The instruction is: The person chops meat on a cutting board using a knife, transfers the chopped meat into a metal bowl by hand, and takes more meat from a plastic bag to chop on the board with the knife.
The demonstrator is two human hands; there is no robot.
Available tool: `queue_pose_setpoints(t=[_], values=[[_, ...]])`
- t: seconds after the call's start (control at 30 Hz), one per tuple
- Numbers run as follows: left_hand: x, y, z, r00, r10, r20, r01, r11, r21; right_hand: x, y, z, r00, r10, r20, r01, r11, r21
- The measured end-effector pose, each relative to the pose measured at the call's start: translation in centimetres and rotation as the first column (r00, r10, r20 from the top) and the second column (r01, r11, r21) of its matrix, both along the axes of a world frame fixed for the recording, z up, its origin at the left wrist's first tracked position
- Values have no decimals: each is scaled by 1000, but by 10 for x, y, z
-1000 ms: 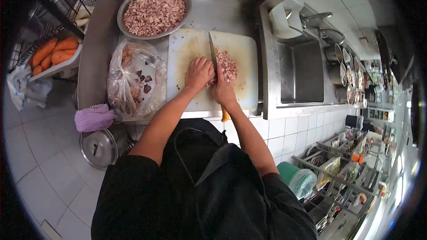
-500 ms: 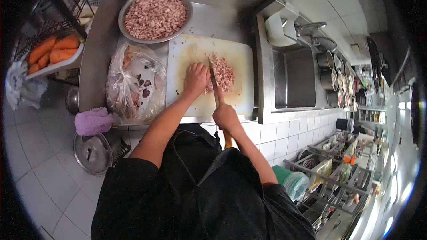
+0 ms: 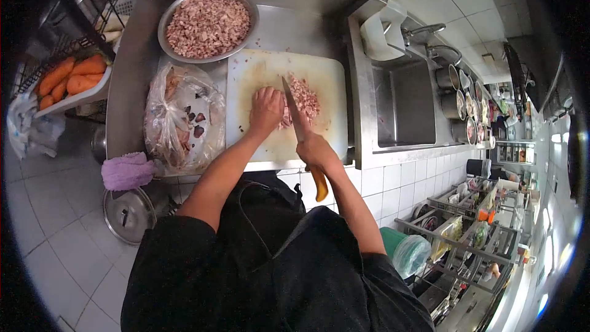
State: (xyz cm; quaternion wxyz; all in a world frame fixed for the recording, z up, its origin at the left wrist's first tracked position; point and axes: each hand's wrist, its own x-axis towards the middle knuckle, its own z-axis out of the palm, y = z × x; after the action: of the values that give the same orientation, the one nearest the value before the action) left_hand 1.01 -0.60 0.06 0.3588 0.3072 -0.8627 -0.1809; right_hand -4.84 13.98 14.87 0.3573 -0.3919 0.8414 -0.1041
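Observation:
A white cutting board (image 3: pixel 246 64) lies on the steel counter, stained brownish in its middle. Chopped reddish meat (image 3: pixel 304 98) is heaped on it, to the right of the blade. My right hand (image 3: pixel 316 151) grips a long knife (image 3: pixel 294 106); its yellow handle sticks out below the fist. The blade slants up and left, its flat side partly showing. Left of the blade, my left hand (image 3: pixel 267 110) has its fingers curled down on the board, pressed on meat at the edge of the heap. What lies under those fingers is mostly hidden.
A steel bowl (image 3: pixel 254 32) full of chopped meat stands behind the board. To the left lie a clear plastic bag (image 3: pixel 184 120) with dark pieces and a purple cloth (image 3: pixel 127 171). Carrots (image 3: pixel 58 77) fill a white tray further left. A sink (image 3: pixel 402 104) is at the right.
The knife has turned, its tip moving left and its handle swinging out to the right, so more of the yellow handle shows. My left hand stays by the meat. The view has shifted slightly.

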Motion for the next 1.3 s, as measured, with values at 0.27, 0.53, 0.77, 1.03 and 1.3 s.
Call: queue_pose_setpoints(t=[0.27,0.53,0.77,1.03,1.3], values=[[-2,-3,-3,1000,-15,6,15,999,-46,14,12,-81,985,-9,-170,-12,993,-120],[5,-4,-4,997,-75,3,75,997,-9,-27,-43,-33,997,-65,28,69,988,-138],[9,-4,4,997,-32,70,32,999,-8,12,-1,31,991,-85,98,72,988,137],[9,-3,-2,995,-40,94,45,998,-46,20,10,-90,979,-9,-203,-19,990,-138],[11,-7,-3,997,-64,33,64,998,10,-16,-36,-37,994,-84,77,98,974,-204]])
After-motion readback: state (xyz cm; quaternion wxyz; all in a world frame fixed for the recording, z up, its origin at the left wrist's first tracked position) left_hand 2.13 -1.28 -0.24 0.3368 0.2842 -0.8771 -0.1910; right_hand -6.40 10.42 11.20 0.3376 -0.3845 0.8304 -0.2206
